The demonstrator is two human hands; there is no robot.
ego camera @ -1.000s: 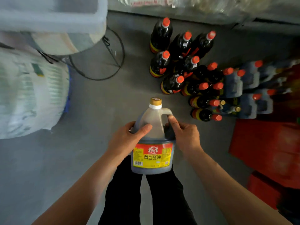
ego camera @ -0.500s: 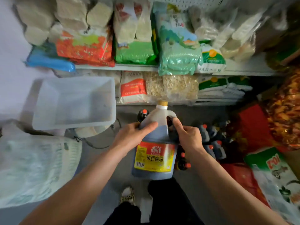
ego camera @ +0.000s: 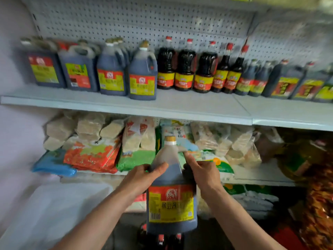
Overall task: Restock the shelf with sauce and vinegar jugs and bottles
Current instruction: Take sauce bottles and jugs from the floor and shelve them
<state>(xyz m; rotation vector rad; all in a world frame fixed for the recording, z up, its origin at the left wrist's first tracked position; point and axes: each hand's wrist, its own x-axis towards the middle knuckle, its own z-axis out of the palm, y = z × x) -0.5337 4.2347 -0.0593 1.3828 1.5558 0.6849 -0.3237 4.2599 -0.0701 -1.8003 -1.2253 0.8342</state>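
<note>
I hold a large dark soy sauce jug (ego camera: 171,204) with a gold cap and a red and yellow label upright in front of me, below the shelf. My left hand (ego camera: 142,177) grips its left shoulder and my right hand (ego camera: 201,172) grips its handle side. Above it, the white shelf (ego camera: 180,107) carries a row of matching jugs (ego camera: 142,74) on the left and dark red-capped bottles (ego camera: 185,67) toward the right. The shelf front is bare in front of that row.
A lower shelf holds bags of noodles and grain (ego camera: 93,156). A clear plastic bin (ego camera: 59,210) sits at the lower left. Red-capped bottles (ego camera: 160,239) stand on the floor under the jug. Red and orange packages (ego camera: 319,204) crowd the right side.
The view has swung up from the floor bottles to the shelves. Both hands have lifted the jug upward, keeping the same grip.
</note>
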